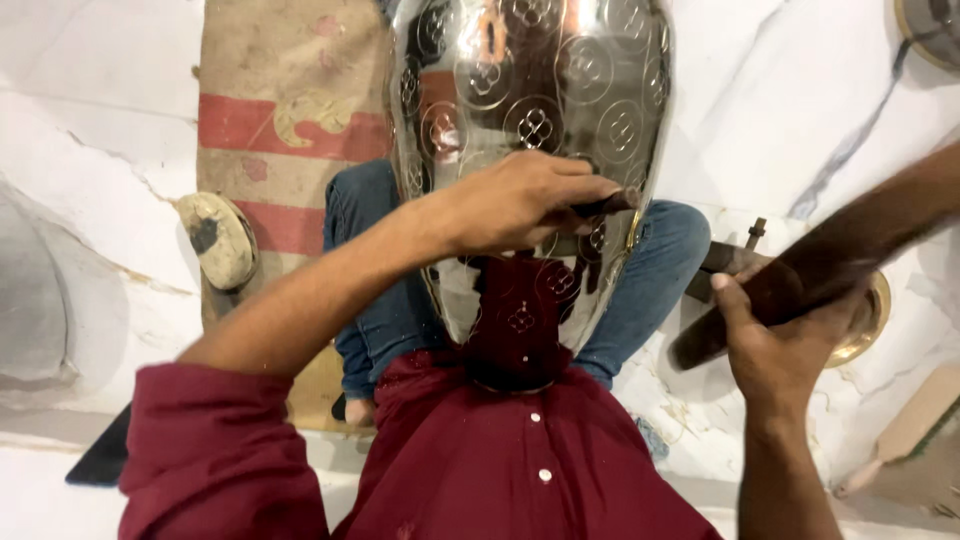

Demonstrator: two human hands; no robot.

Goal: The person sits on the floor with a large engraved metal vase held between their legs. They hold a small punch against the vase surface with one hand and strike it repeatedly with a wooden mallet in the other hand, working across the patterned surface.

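A large polished metal vessel point(530, 130), its mirror surface stamped with rings and small flower motifs, rests in the lap of the seated person, propped between the knees in blue jeans point(400, 290) and leaning against the maroon shirt point(500, 460). The left hand point(520, 200) lies across the belly of the vessel, fingers closed around a short dark punch point(605, 207) whose tip meets the metal. The right hand point(780, 340) is wrapped tight around the grip of a dark wooden mallet point(800, 275), blurred with motion, raised off to the side and apart from the vessel. The vessel looks stiff but thin-walled, probably lighter than its bulk suggests, and its gloss would make it slippery; it likely dents under a careless blow. It seems best steadied by the knees at the narrow lower end and by a palm on the broad shoulder. A patterned mat point(270, 120) covers the marble floor point(90, 110), and a round pad point(220, 238) lies beside the person's leg
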